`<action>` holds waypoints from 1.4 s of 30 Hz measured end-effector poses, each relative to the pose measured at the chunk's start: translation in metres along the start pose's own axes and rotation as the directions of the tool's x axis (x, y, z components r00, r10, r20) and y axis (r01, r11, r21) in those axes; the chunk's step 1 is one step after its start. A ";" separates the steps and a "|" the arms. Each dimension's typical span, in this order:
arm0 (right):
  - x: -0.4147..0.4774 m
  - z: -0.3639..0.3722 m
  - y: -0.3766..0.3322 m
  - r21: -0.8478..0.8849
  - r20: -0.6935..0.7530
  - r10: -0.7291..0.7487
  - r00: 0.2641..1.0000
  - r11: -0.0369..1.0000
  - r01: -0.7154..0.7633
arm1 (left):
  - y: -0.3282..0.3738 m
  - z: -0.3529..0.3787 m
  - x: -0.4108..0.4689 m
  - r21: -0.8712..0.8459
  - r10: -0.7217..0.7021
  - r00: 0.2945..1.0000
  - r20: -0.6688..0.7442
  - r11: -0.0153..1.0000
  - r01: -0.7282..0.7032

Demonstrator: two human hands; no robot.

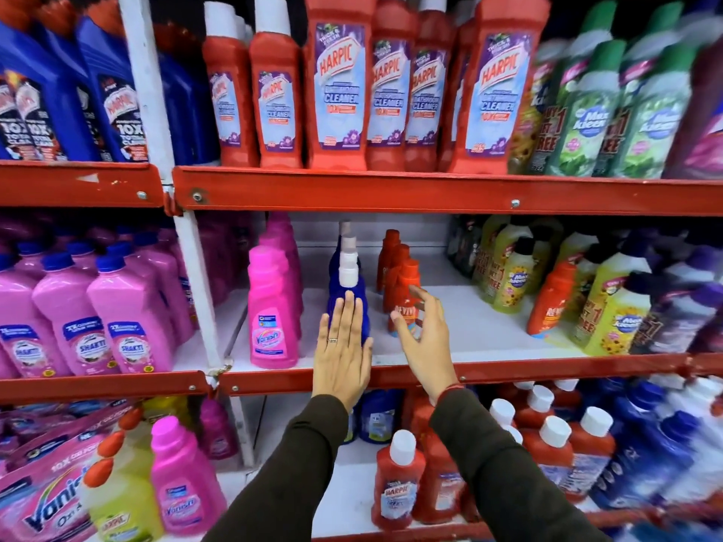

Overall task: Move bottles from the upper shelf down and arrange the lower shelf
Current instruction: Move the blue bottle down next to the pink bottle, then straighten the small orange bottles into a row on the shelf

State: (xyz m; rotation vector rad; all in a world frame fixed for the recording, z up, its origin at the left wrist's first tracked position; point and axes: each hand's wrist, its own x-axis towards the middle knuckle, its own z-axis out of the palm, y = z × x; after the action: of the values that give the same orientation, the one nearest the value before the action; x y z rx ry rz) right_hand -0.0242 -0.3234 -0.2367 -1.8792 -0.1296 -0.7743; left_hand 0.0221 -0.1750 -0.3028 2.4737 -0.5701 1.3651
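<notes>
The upper shelf (430, 191) carries tall red Harpic bottles (338, 84) in a packed row. The lower shelf (489, 330) has bare space at its middle, between a blue row (348, 275) and an orange row (403, 283). The left hand (342, 359) lies flat on the near blue bottle, fingers pressed together. The right hand (424, 338) hovers at the near orange bottle, fingers spread, gripping nothing. The Harpic bottles are probably rigid, heavy and smooth; grasp at mid-body, below the cap.
</notes>
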 end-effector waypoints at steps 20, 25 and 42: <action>0.105 -0.177 0.102 -0.087 -0.532 0.380 0.757 0.864 -0.496 | 0.013 0.025 -0.002 0.038 -0.068 0.997 -0.021 0.997 0.069; 0.100 -0.182 0.106 -0.095 -0.525 0.343 0.779 0.886 -0.454 | 0.013 0.025 -0.002 0.055 -0.068 0.998 -0.019 0.996 0.069; 0.063 -0.120 0.036 -0.168 -0.298 0.130 0.946 0.968 -0.186 | 0.014 0.023 -0.003 0.064 -0.067 0.997 -0.029 0.996 0.069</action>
State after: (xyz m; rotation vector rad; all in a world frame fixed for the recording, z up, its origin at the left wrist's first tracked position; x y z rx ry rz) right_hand -0.0143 -0.4586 -0.2006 -1.9092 0.2862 -0.9638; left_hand 0.0318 -0.1958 -0.3173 2.4972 -0.4380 1.4103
